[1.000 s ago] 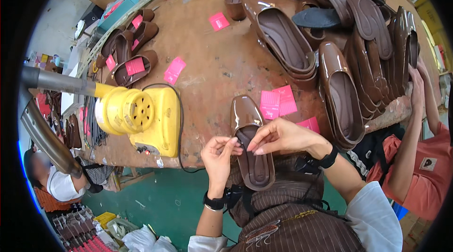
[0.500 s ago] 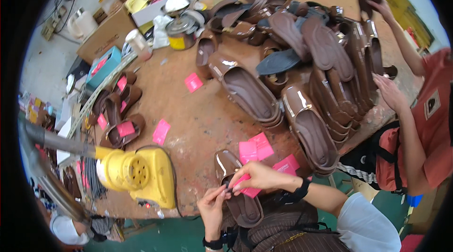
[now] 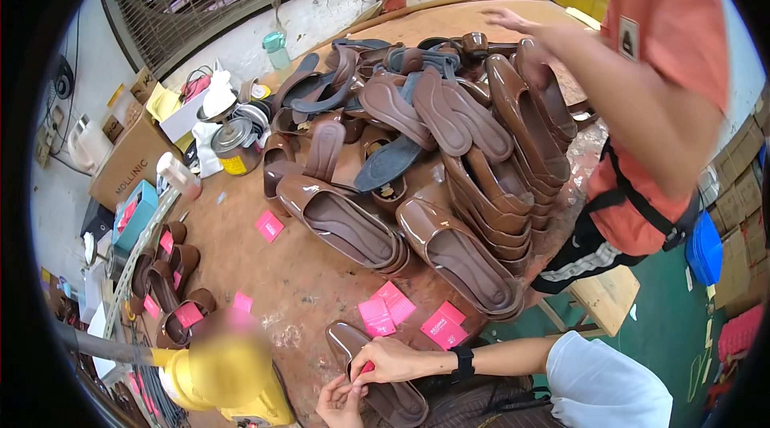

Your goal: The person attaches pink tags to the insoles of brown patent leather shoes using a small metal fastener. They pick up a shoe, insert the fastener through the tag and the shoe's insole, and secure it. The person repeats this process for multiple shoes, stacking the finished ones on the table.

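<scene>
A glossy brown shoe (image 3: 401,405) rests at the table's near edge, its toe pointing away from me. Over its opening, my right hand (image 3: 391,361) is closed in a pinch, with part of a pink tag (image 3: 366,369) showing among its fingers. My left hand (image 3: 342,402) meets those fingertips at the shoe's left side, thumb and forefinger pinched together. Whatever lies between the left fingertips is too small to make out. Just beyond the shoe lie loose pink tags (image 3: 388,306), and others (image 3: 443,325) are to the right.
Stacked brown shoes (image 3: 457,255) and a pile of insoles (image 3: 399,107) cover the table's middle and far side. A yellow machine (image 3: 228,372) stands near left. Tagged shoes (image 3: 172,288) sit along the left edge. A co-worker in an orange shirt (image 3: 670,67) reaches over from the right.
My view has swung up and right. Both my hands stay together at the shoe, and less of the pink tag shows. The co-worker has leaned in, an arm stretched over the pile.
</scene>
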